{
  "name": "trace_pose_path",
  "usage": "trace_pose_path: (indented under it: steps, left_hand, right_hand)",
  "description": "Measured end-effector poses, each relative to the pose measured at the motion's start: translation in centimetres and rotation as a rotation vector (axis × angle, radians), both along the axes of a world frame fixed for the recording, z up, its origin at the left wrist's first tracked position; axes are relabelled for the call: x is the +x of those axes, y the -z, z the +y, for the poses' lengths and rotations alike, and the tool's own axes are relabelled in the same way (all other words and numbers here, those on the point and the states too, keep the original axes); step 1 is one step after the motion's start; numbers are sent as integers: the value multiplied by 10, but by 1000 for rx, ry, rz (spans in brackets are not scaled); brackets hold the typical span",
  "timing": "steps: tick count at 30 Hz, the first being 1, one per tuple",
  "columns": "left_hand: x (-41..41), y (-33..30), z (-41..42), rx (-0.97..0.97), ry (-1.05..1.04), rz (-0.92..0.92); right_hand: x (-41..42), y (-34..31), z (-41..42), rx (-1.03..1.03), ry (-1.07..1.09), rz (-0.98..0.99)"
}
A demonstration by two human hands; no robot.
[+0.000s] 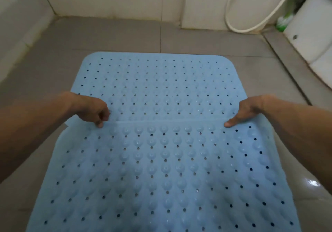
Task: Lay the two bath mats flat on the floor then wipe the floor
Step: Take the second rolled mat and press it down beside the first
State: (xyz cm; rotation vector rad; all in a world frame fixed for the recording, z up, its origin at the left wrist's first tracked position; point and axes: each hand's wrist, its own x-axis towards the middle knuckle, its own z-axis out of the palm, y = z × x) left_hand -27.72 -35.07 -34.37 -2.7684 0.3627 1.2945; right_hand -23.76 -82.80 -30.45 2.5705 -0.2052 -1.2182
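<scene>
Blue rubber covers most of the grey tile floor (125,33): the far bath mat (158,80) lies flat, and we hold the near bath mat (161,174) by its far edge, overlapping the first. Our left hand (91,110) pinches that edge in curled fingers; our right hand (246,112) grips it too (thumb on top). A white hose (231,12) loops by the wall.

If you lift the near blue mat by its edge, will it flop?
Probably yes. The near blue mat already sags and ripples between the left hand and right hand, so it looks soft. Its many holes suggest it is fairly light.
</scene>
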Motion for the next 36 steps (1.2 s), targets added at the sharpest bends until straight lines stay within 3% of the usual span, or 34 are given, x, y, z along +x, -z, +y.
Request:
trace_pose_path:
  steps: [4, 8, 14, 18, 20, 22, 26, 36]
  left_hand:
    - [-18, -1, 2, 14, 36, -118]
    - [-37, 11, 8, -32, -10, -296]
    - [-71, 25, 20, -230, -154, -441]
    - [-109, 44, 8, -308, -33, -704]
    - [-124, 57, -6, -303, -56, -630]
    - [-133, 74, -16, -278, -177, -559]
    - [-133, 89, -18, -250, -220, -654]
    - [-130, 84, -24, -178, -220, -664]
  right_hand:
    - [-34, 7, -15, 0, -24, -135]
    - [-57, 26, -32, 146, 94, -224]
    - [-82, 43, -52, 203, 110, -319]
    - [-101, 56, -53, 321, -131, -531]
    - [-115, 76, -46, 394, -166, -565]
    - [-128, 99, -34, 450, -40, -627]
    - [-126, 121, -27, 428, 14, -825]
    - [-119, 120, -28, 396, -4, -833]
